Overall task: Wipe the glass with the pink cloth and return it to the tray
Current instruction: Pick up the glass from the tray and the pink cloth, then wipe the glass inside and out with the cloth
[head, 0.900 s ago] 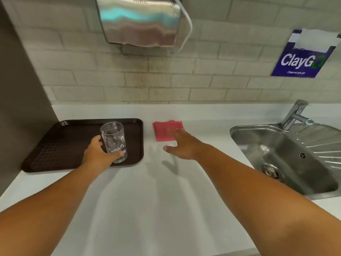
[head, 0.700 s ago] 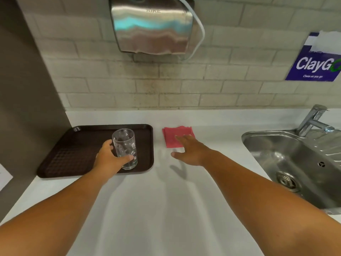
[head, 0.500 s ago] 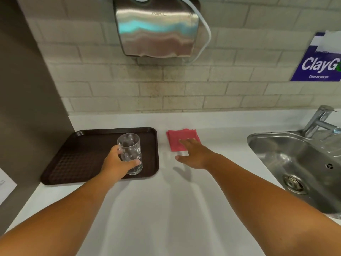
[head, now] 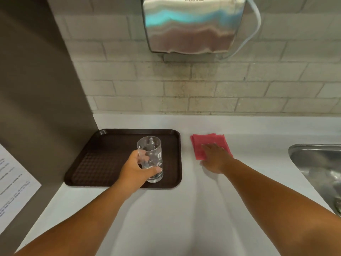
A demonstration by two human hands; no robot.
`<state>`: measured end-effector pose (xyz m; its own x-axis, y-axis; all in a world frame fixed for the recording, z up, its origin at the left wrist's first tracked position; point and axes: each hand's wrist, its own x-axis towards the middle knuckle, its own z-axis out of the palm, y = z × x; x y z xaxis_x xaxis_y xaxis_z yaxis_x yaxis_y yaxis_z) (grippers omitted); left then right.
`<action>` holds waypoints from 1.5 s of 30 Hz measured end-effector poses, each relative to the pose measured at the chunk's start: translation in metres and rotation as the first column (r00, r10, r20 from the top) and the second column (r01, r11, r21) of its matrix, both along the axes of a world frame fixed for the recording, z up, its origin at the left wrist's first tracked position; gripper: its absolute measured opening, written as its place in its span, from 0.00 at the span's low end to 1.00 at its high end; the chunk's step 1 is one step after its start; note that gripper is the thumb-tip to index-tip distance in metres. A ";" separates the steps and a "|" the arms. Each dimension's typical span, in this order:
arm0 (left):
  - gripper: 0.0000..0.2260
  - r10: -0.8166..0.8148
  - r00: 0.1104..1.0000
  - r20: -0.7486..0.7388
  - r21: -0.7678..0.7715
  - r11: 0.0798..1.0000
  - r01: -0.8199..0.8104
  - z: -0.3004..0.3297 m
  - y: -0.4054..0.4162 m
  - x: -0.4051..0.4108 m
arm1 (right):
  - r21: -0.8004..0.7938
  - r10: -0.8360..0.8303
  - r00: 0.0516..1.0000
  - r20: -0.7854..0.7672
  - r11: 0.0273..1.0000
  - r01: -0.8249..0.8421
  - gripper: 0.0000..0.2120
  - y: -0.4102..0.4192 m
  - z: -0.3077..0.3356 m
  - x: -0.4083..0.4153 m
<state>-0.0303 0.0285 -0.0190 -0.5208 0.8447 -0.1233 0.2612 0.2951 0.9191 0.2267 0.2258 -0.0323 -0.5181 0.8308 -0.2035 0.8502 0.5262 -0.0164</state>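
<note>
A clear drinking glass [head: 151, 154] stands upright on the dark brown tray [head: 103, 159], near the tray's right front corner. My left hand [head: 135, 170] is wrapped around the lower part of the glass. To the right of the tray, a folded pink cloth [head: 208, 144] lies flat on the white counter. My right hand [head: 215, 157] rests palm down on the cloth's near right part, fingers spread and covering that corner.
A steel sink [head: 317, 163] is set into the counter at the right edge. A metal hand dryer [head: 191, 24] hangs on the tiled wall above. A dark side wall [head: 36, 89] with a printed sheet [head: 13, 191] borders the left.
My right hand moved forward from just short of the cloth onto it. My left hand keeps its hold on the glass. The camera view swung left, so the sink slid toward the right edge.
</note>
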 end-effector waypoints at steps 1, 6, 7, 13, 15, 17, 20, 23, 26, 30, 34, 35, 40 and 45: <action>0.30 0.003 1.000 0.001 0.002 1.000 -0.003 0.001 -0.001 -0.001 | 0.004 -0.005 1.000 0.013 1.000 0.005 0.32 0.002 -0.003 -0.002; 0.27 0.019 1.000 0.017 0.017 1.000 -0.019 0.005 -0.003 0.000 | 0.097 -0.018 0.999 -0.043 0.995 0.022 0.17 0.001 -0.003 -0.005; 0.27 0.023 0.999 0.032 0.023 0.999 -0.024 0.006 -0.003 0.001 | 0.104 -0.025 0.998 -0.053 0.994 0.031 0.18 -0.003 0.000 -0.005; 0.26 -0.003 0.995 0.099 0.069 0.998 -0.004 0.025 -0.008 0.014 | -0.043 -0.165 0.911 -0.378 0.986 0.161 0.17 -0.026 0.007 0.005; 0.25 -0.020 0.993 0.114 0.081 0.997 0.011 0.031 -0.010 0.019 | -0.203 -0.283 0.765 -0.578 0.958 0.201 0.14 -0.032 0.014 0.011; 0.23 -0.041 0.992 0.123 0.099 0.995 0.028 0.039 -0.013 0.025 | -0.311 -0.402 0.613 -0.680 0.916 0.255 0.09 -0.039 0.023 0.018; 0.21 -0.078 0.985 0.155 0.126 0.990 0.059 0.048 -0.016 0.032 | -0.419 -0.495 0.458 -0.738 0.869 0.265 0.04 -0.055 0.036 0.031; 0.20 -0.135 0.971 0.200 0.122 0.986 0.112 0.058 -0.021 0.041 | -0.480 -0.514 0.327 -0.793 0.858 0.185 0.06 -0.080 0.052 0.037; 0.18 -0.178 0.959 0.221 0.129 0.980 0.153 0.065 -0.028 0.050 | -0.537 -0.537 0.194 -0.821 0.842 0.059 0.07 -0.112 0.067 0.031; 0.18 -0.198 0.954 0.226 0.141 0.975 0.169 0.068 -0.037 0.064 | -0.540 -0.529 0.114 -0.841 0.835 -0.109 0.05 -0.159 0.079 0.013; 0.23 -0.181 0.953 0.244 0.178 0.974 0.139 0.073 -0.049 0.075 | -0.460 -0.437 0.147 -0.887 0.865 -0.201 0.05 -0.199 0.088 0.003; 0.23 -0.171 0.951 0.259 0.189 0.974 0.124 0.075 -0.052 0.077 | -0.459 -0.434 0.153 -0.888 0.861 -0.219 0.05 -0.206 0.090 0.002; 0.27 -0.180 0.920 0.349 0.266 0.960 0.087 0.081 -0.072 0.081 | -0.450 -0.432 0.130 -0.893 0.840 -0.303 0.09 -0.220 0.092 0.005; 0.31 -0.202 0.896 0.394 0.336 0.940 0.064 0.087 -0.087 0.096 | -0.340 -0.329 0.090 -0.940 0.919 -0.198 0.24 -0.238 0.095 -0.010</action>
<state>0.0655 -0.0582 0.0684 -0.3588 0.9330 -0.0270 -0.1501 -0.0291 0.9882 0.2168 -0.0123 0.0629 -0.4096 0.8898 0.2010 -0.0441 0.2008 -0.9786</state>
